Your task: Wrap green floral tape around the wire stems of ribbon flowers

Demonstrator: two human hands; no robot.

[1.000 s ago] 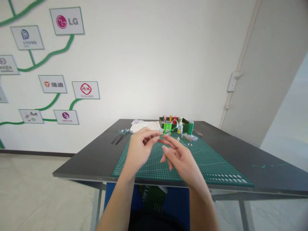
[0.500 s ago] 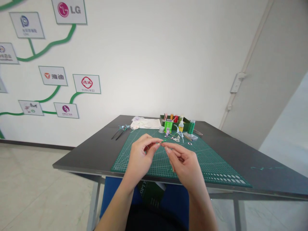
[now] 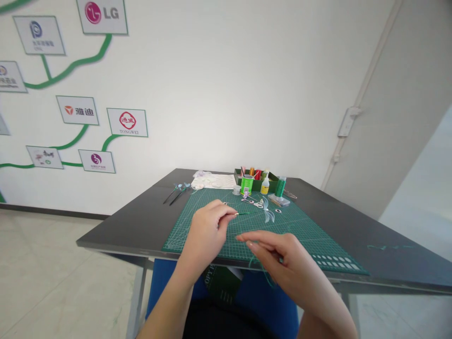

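My left hand (image 3: pixel 212 225) is closed in a pinch over the green cutting mat (image 3: pixel 197 235). Between its thumb and forefinger is a thin green-wrapped stem (image 3: pixel 243 213) pointing right. Pale blue, see-through petals (image 3: pixel 268 214) lie in line with the stem's far end; whether they are joined to it is too fine to make out. Lower and to the right, my right hand (image 3: pixel 280 252) has its thumb close to the extended forefinger, other fingers curled. Green thread (image 3: pixel 262 264) hangs beneath this hand, apparently held in it. The two hands are apart.
Toward the back stand a green tin (image 3: pixel 246 183), a glue bottle (image 3: pixel 265 184), a green spool (image 3: pixel 280 187) and a box (image 3: pixel 273 183) of thread spools. White scissors (image 3: pixel 259 204) lie on the mat. Flower-tipped sticks (image 3: pixel 180 194) and white cloth (image 3: pixel 217 181) are at the left back.
My right hand has moved down and right, away from my left hand. The stem now points level to the right, its petals lower than before. More green thread shows below my right hand.
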